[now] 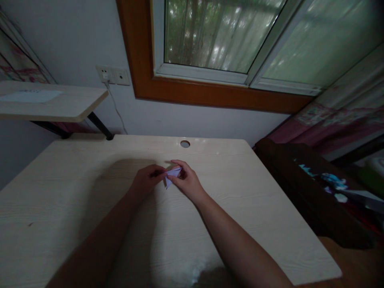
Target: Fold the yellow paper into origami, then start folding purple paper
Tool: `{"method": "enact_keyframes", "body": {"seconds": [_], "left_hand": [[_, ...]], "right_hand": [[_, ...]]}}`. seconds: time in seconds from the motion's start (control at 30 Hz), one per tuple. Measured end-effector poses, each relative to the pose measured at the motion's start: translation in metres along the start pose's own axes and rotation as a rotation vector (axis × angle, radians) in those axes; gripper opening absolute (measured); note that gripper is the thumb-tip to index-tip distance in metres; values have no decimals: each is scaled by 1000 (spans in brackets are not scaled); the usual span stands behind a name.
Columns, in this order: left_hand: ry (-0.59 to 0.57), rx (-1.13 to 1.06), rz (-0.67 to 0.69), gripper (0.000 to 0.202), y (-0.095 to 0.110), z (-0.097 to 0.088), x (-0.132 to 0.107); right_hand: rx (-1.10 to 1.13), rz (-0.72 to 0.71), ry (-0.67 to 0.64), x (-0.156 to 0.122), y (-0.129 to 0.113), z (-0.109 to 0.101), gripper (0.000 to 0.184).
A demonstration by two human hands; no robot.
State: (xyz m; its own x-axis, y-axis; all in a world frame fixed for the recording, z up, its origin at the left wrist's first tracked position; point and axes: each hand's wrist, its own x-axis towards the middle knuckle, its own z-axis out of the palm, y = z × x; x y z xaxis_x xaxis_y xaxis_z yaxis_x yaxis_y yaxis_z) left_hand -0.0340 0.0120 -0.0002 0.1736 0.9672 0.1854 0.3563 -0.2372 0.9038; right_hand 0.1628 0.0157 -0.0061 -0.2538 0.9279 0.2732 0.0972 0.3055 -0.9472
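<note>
The folded paper (pixel 173 173) sits right between my two hands, over the desk (pixel 255 208), nearer its far edge than its near one and a little to the left of the round hole (pixel 185 144) by that edge. My left hand (pixel 147 178) has its thumb and fingertips pinched together on the paper's left corner; my right hand (pixel 189 182) is closed on the right part, thumb on the near face, fingers behind. Neither hand is nearer, since both touch it. Its longest edge runs across from grip to grip, rising slightly to my right, and a narrow point hangs toward the desk's near edge; whether that tip touches the top I cannot tell. The paper is pale violet, thin and matte, with crisp creases and a roughly triangular outline. The desktop is pale, smooth and faintly wood-grained; toward its far left corner, black legs (pixel 100 126) hold up a matching shelf (pixel 54 119).
</note>
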Motion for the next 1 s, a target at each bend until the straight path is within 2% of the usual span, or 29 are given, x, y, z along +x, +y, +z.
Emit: {"method": "enact_keyframes", "body": {"seconds": [0.4, 0.53, 0.7, 1.0], "left_hand": [[20, -76, -21, 27, -2, 3, 0], [-1, -119, -34, 25, 0, 2, -1], [-14, -59, -63, 24, 7, 0, 0], [-77, -91, -84, 23, 6, 1, -1]], "right_hand": [[-3, 33, 37, 0, 4, 0, 50], [20, 49, 33, 1, 5, -1, 51], [35, 46, 45, 1, 6, -1, 52], [94, 25, -2, 1, 3, 0, 49]]}}
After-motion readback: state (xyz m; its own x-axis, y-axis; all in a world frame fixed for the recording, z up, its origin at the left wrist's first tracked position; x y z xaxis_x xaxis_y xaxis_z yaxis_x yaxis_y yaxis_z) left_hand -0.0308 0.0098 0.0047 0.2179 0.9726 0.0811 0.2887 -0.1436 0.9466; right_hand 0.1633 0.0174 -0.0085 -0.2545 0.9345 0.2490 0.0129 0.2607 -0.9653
